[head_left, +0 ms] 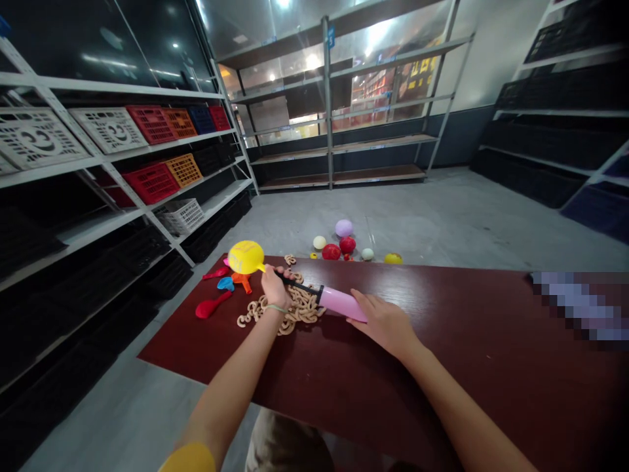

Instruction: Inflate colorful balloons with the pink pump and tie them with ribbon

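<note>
The left hand [276,287] has its fingers closed around the black rod end of a long hand pump with a glossy pink plastic barrel [339,303]. The right hand [388,326] is bent around the other end of the barrel, with the fingers over its upper side and the thumb along its lower side. The pump lies across between the two hands, above the dark red-brown, shiny surface [442,373], its black end pointing to ten o'clock.

At ten o'clock from the left hand is an inflated, bright yellow balloon with faint markings [246,255]. Its narrow neck comes down to the left hand; how it is joined to the black end, I cannot tell exactly.

Under and around the left hand there is a loose heap of beige, curved pieces [304,308]. At nine o'clock from this hand lie a flat red balloon [209,307], a flat blue balloon [226,283] and a flat orange balloon [242,280].

Beyond the surface, toward twelve o'clock, several round balloons are on the grey floor [413,219], among them a pale purple one [344,228] and a red one [331,252].
</note>
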`<state>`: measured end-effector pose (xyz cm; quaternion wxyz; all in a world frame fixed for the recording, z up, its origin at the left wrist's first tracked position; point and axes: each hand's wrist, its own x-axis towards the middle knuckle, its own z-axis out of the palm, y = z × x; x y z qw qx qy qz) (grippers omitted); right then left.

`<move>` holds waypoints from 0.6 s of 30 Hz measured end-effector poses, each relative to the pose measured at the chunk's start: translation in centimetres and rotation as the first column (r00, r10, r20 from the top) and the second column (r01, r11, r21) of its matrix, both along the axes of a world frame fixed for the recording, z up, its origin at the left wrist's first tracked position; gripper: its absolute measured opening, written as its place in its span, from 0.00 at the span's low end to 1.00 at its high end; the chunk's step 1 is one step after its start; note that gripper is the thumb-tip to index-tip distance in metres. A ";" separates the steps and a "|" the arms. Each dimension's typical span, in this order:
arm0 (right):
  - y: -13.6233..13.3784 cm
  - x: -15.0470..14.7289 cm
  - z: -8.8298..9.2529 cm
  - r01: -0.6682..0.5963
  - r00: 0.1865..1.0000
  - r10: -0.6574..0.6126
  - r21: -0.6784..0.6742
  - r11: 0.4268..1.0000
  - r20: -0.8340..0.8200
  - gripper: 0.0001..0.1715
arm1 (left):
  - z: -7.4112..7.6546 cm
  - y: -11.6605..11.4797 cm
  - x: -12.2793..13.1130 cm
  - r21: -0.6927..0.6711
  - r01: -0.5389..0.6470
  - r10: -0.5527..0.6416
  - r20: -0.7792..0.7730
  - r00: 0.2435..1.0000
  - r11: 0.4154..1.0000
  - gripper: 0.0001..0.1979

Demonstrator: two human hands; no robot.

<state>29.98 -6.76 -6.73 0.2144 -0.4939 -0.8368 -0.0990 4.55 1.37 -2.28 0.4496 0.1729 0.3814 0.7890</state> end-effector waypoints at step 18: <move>-0.8 -0.6 -0.6 0.082 0.997 -0.082 0.145 0.986 -0.004 0.26 | -1.0 -3.4 7.3 0.044 0.052 -0.053 0.023 0.998 0.998 0.15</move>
